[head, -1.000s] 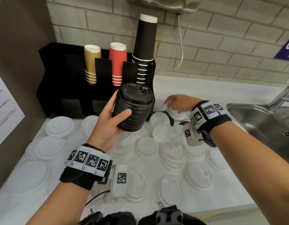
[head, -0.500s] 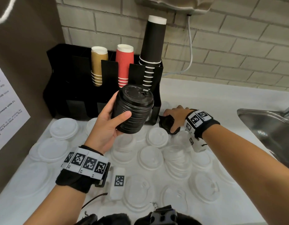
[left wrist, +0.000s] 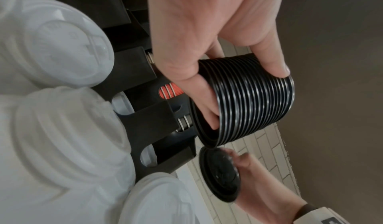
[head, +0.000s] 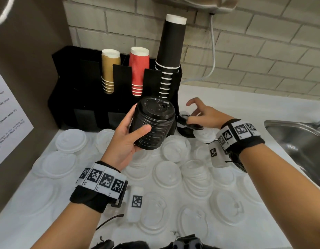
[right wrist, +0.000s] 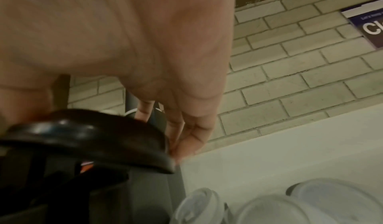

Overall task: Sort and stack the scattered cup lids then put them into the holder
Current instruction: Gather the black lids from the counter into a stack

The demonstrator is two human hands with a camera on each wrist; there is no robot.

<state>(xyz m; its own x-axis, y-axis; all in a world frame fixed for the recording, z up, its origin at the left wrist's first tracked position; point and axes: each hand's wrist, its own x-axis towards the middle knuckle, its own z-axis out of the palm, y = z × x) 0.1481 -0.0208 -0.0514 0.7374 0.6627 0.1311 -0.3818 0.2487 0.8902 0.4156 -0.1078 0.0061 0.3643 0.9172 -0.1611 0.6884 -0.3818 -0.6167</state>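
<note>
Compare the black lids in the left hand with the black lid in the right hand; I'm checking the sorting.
The black lid stack is many nested lids, gripped round its side by the left hand; the single black lid is one lid, pinched at its rim by the right hand. The stack is held higher, the single lid lower beside it. Both are black and look alike in shape.

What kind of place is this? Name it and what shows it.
Probably a staff or office kitchenette's coffee corner: a cup holder stocked with paper cups, a steel sink set in the counter, and notices on the walls.
</note>
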